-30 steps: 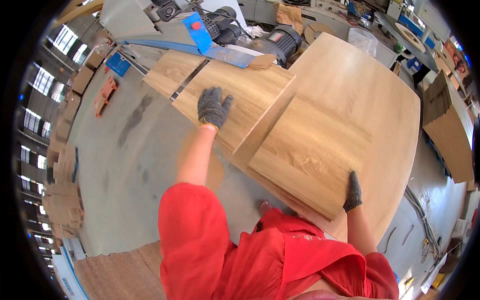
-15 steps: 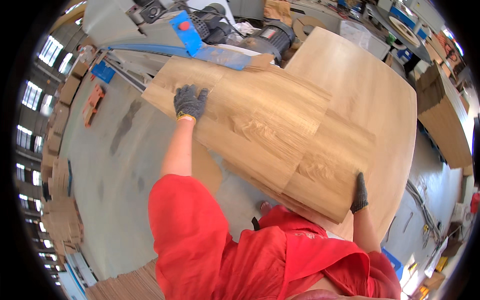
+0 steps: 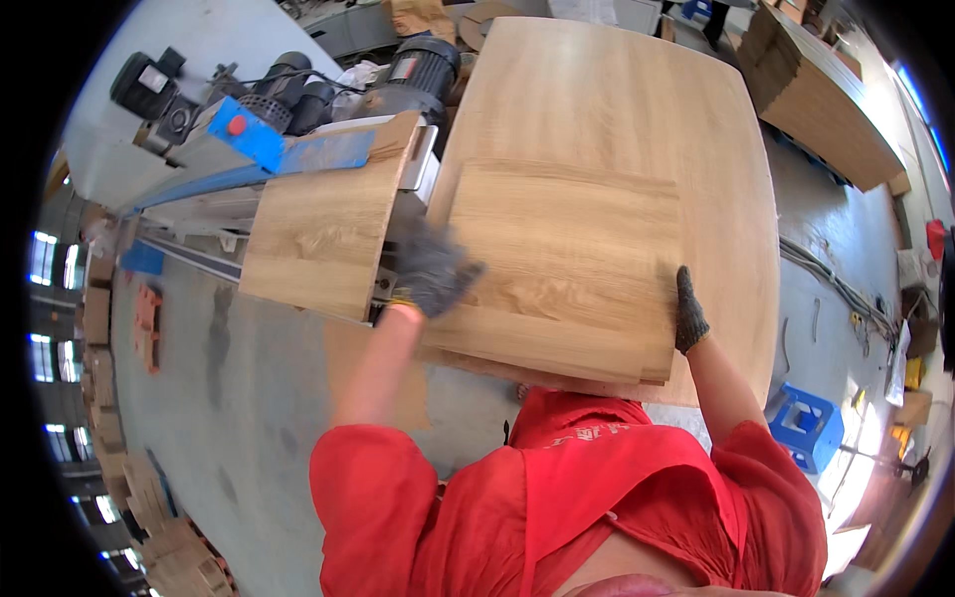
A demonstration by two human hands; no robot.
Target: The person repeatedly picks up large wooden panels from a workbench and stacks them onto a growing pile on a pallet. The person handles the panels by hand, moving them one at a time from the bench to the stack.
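Upon the large wood-grain surface point(image 3: 607, 99) at the right, the small panels point(image 3: 577, 234) lay stacked, and a gap now parted them from the single board point(image 3: 316, 234) on the left machine, where earlier a panel bridged across. The left hand point(image 3: 430, 269), before on the left boards, was blurred over this gap, and the right hand point(image 3: 688, 310) stayed at the stack's right edge; I could not tell either grip. Pale lettering point(image 3: 589, 434) on the red clothing was unreadable.

Room for us over the far surface point(image 3: 607, 99), stacked panels point(image 3: 567, 249) blocking us nearer, black motor point(image 3: 425, 68) and blue bracket point(image 3: 254, 139) obstructing far left
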